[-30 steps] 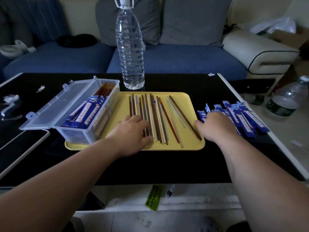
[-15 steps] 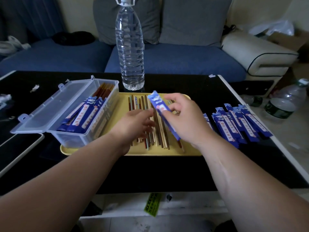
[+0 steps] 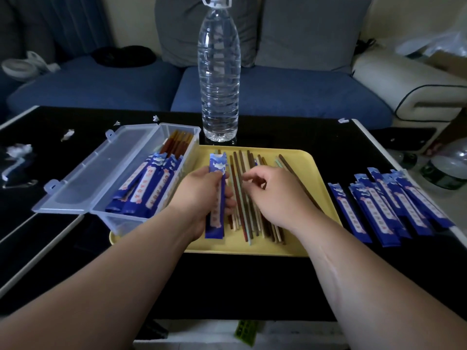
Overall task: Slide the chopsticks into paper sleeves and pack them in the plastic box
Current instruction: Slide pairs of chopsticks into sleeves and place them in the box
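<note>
A yellow tray [image 3: 304, 159] on the black table holds several loose chopsticks [image 3: 238, 164] in brown, beige and green. My left hand [image 3: 199, 195] grips a blue paper sleeve [image 3: 216, 223] upright over the tray's left part, open end away from me. My right hand [image 3: 275, 195] hovers over the chopsticks with curled fingers, thumb and forefinger close at their shafts; whether it pinches one is unclear. The clear plastic box [image 3: 113, 222] stands on the tray's left edge, lid open, with several sleeved chopsticks [image 3: 146, 188] inside.
A pile of blue sleeves [image 3: 389, 205] lies on the table right of the tray, near the edge. A tall water bottle [image 3: 219, 84] stands behind the tray. Paper scraps [image 3: 19, 150] lie at the far left. A blue sofa is beyond.
My right hand took a sleeve from the right pile and carried it over the tray. The sleeve is now in my left hand, and the right hand has dropped onto the chopsticks.
</note>
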